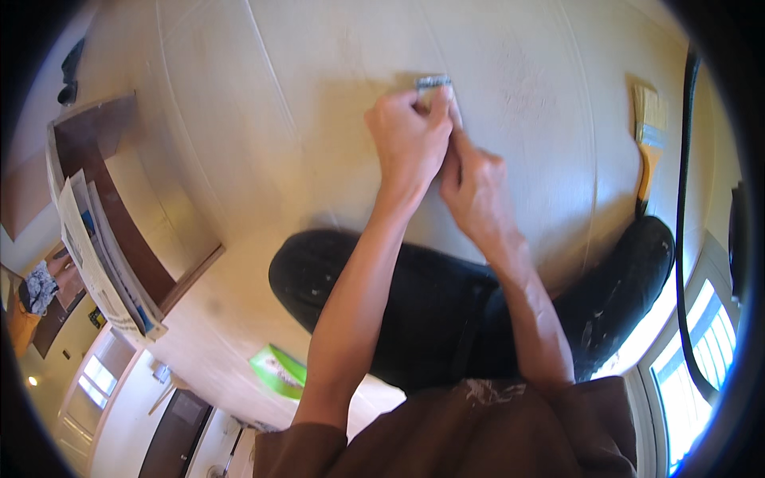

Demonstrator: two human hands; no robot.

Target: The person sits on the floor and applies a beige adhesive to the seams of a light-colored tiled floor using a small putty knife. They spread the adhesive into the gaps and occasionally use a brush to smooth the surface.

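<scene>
Both my hands are close together over a pale, smooth surface [334, 173] with thin seams. A small flat tool with a speckled grey-blue end [433, 82], possibly a scraper, sticks out beyond my fingers. My left hand [406, 134] grips it near that end, thumb along the top. Just behind and to the right, my right hand [481, 185] is closed around its lower part, which my fingers largely hide. To the right, a flat paintbrush [648, 128] with pale bristles, a metal ferrule and an orange-brown handle lies near my knee.
My dark-trousered legs [442, 310] are below my hands. A brown-edged opening [128, 221] at left has newspapers [98, 263] along its side. A green packet [278, 370] lies by my left elbow. At right, a black cable [685, 209] hangs near a window [696, 370].
</scene>
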